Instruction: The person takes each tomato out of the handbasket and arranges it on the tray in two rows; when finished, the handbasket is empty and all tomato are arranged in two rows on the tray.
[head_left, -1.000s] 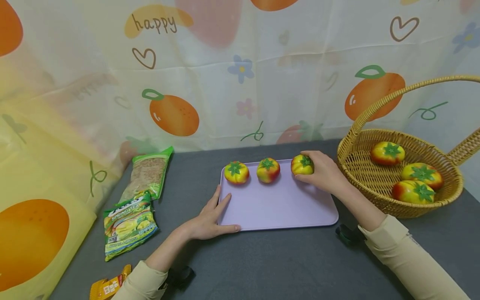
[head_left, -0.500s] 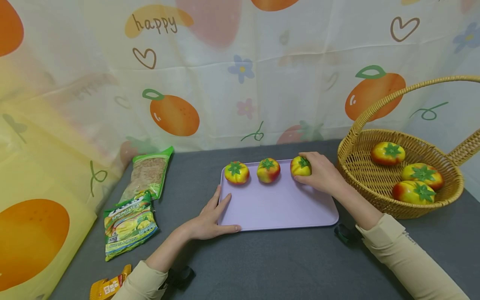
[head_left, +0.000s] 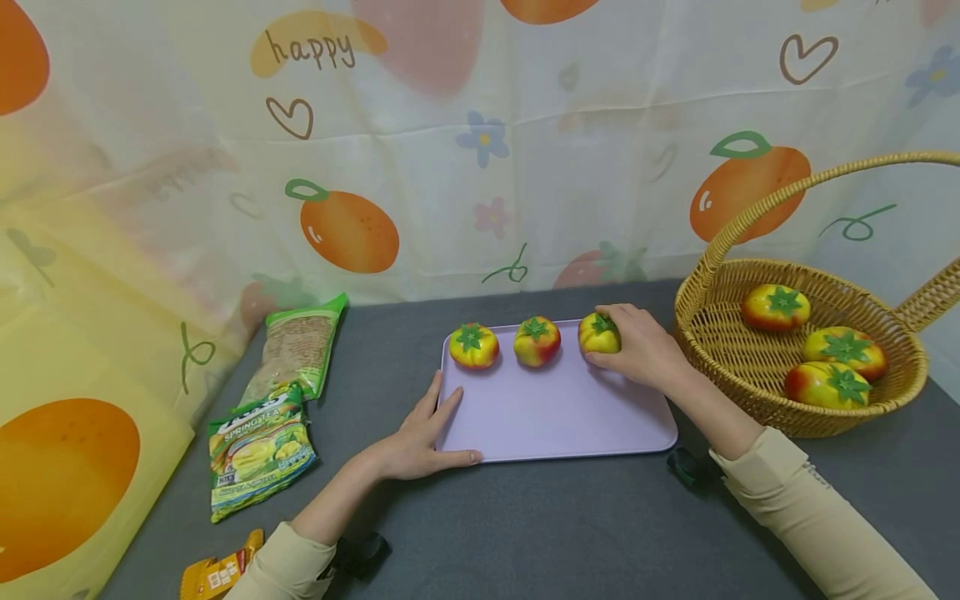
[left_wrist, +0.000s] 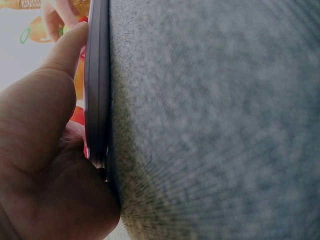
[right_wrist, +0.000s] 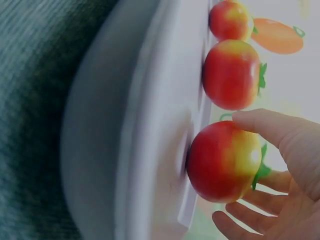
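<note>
A lilac tray [head_left: 555, 417] lies on the grey table with a row of red-and-yellow toy tomatoes along its far side. The left tomato [head_left: 473, 346] and the middle tomato [head_left: 537, 341] stand untouched, green leaves upward. My right hand [head_left: 641, 346] holds the right tomato [head_left: 597, 335] between thumb and fingers; in the right wrist view this tomato [right_wrist: 222, 160] sits at the tray surface. My left hand [head_left: 412, 442] rests at the tray's front left corner, fingers spread straight along the left rim and thumb at the front edge.
A wicker basket [head_left: 720, 392] with a tall handle stands on the right, holding several more toy tomatoes [head_left: 776, 307]. On the left lie a green-edged bag [head_left: 296, 346], a green and yellow snack packet [head_left: 261, 454] and an orange packet [head_left: 217, 575]. A printed curtain hangs behind.
My right hand has shifted the right tomato slightly to the left on the tray. My left hand has stayed in place at the corner.
</note>
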